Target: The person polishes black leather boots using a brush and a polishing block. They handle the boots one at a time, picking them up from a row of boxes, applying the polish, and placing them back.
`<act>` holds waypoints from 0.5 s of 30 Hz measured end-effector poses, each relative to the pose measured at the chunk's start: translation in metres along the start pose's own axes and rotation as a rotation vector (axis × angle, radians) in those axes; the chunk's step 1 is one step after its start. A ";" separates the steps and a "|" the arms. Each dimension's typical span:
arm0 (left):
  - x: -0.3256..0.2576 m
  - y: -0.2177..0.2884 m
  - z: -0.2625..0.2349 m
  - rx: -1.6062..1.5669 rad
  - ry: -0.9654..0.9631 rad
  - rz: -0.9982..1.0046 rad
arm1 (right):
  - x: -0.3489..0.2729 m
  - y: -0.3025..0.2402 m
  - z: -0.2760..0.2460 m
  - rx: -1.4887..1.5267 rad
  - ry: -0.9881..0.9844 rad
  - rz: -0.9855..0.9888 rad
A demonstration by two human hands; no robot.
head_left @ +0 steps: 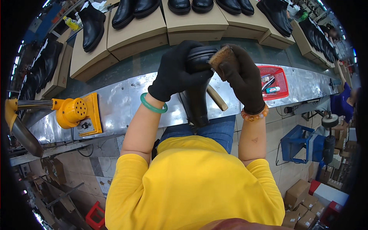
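My left hand, in a black glove, is closed round the foot end of a black leather boot. The boot's shaft points down toward my lap, and its rounded end with a layered sole edge faces up. In my right hand, in a dark glove, is a tan-brown block with a rough, fuzzy face. The block is right beside the boot's sole edge; whether the two touch I cannot tell. A light wooden, bar-shaped piece lies on the metal bench just right of the shaft.
A metal bench runs across before me. On it stand a yellow machine at left and a red basket with small tubes at right. Beyond, black boots stand on cardboard boxes. Another person is at far right.
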State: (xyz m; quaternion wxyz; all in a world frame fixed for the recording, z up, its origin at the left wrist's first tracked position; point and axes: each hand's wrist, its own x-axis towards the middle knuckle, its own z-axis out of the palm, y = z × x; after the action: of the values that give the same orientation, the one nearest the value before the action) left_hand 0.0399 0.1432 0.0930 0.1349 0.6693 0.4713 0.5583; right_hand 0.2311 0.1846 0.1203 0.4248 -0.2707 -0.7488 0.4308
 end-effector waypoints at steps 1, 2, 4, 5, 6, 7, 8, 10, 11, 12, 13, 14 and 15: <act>0.000 0.001 -0.002 -0.004 -0.016 0.002 | -0.004 0.000 0.001 0.043 0.013 0.043; 0.001 0.003 -0.004 -0.008 -0.033 0.005 | -0.007 0.000 0.003 0.086 0.026 0.086; 0.001 0.005 -0.009 -0.013 -0.064 -0.010 | -0.012 0.002 0.003 0.115 0.081 0.140; 0.000 0.005 -0.013 -0.017 -0.081 -0.029 | -0.013 0.003 0.004 0.129 0.108 0.167; -0.002 0.006 -0.015 -0.022 -0.099 -0.049 | -0.014 0.002 0.005 0.133 0.151 0.179; -0.004 0.005 -0.017 -0.031 -0.096 -0.065 | -0.014 -0.001 0.005 0.137 0.195 0.190; -0.006 0.005 -0.018 -0.041 -0.092 -0.082 | -0.014 -0.003 0.005 0.141 0.239 0.202; -0.010 0.004 -0.017 -0.035 -0.085 -0.068 | -0.013 -0.013 0.013 0.184 0.206 0.089; -0.010 0.004 -0.016 -0.017 -0.077 -0.037 | -0.011 -0.018 0.020 0.176 0.178 0.018; -0.011 0.004 -0.014 0.000 -0.070 -0.005 | -0.010 -0.021 0.024 0.167 0.151 -0.053; -0.012 0.003 -0.014 -0.035 -0.070 -0.018 | -0.008 -0.017 0.026 0.065 0.129 -0.102; -0.014 0.002 -0.015 -0.071 -0.069 -0.032 | -0.006 -0.010 0.026 0.092 0.115 -0.056; -0.015 -0.001 -0.019 -0.103 -0.062 -0.044 | -0.003 -0.002 0.026 0.119 0.095 -0.015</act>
State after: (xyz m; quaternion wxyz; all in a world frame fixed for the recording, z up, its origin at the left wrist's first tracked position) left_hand 0.0237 0.1254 0.0901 0.1960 0.6678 0.4523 0.5577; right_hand 0.2098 0.1703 0.1137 0.4786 -0.2592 -0.7028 0.4581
